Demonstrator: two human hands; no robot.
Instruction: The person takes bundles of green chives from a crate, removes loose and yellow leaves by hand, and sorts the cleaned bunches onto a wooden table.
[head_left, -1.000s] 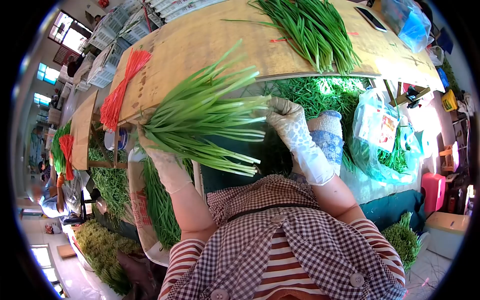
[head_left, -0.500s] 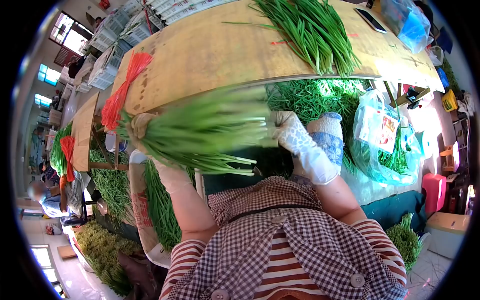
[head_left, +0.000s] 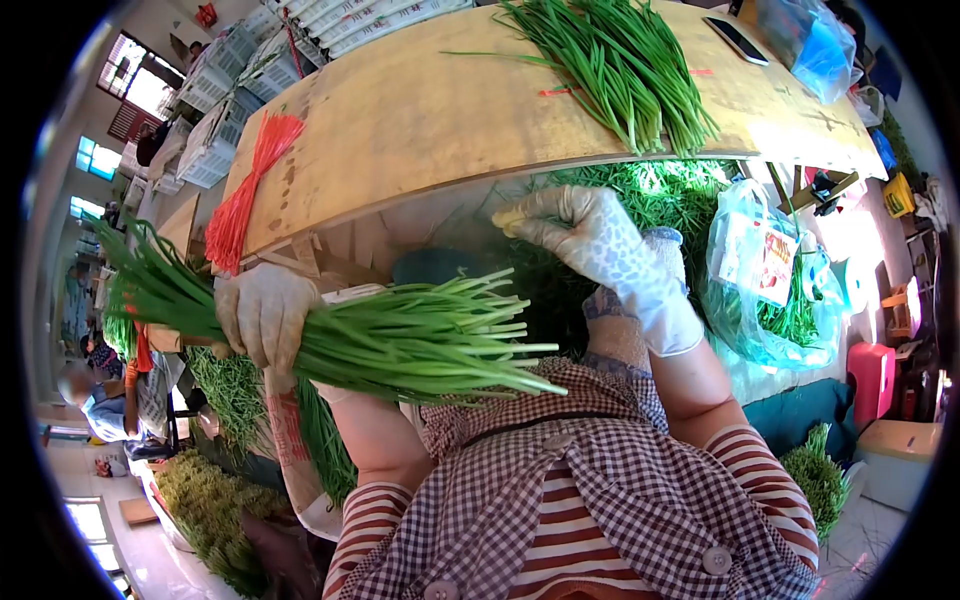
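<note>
My left hand (head_left: pixel 268 316), in a pale glove, is wrapped round a bunch of long green stalks (head_left: pixel 410 338). The pale cut ends point right, over my lap, and the darker leaves stretch left past the table's corner. My right hand (head_left: pixel 570 225), in a patterned glove, is raised below the table edge, right of the bunch and apart from it. Its thumb and fingers come together at yellowish tips; whether anything is between them is too small to tell. On the wooden table (head_left: pixel 400 130) lies another pile of green stalks (head_left: pixel 625 75).
Red ties (head_left: pixel 252 190) hang over the table's left corner. A phone (head_left: pixel 737 40) and a blue plastic bag (head_left: pixel 808 45) lie at the far right. Below are loose greens (head_left: pixel 680 190) and a filled plastic bag (head_left: pixel 770 275). Another person (head_left: pixel 105 405) sits at far left.
The bunch has swung lower and to the left, and its leaves now spread out leftward. My right hand has come away from the cut ends and risen.
</note>
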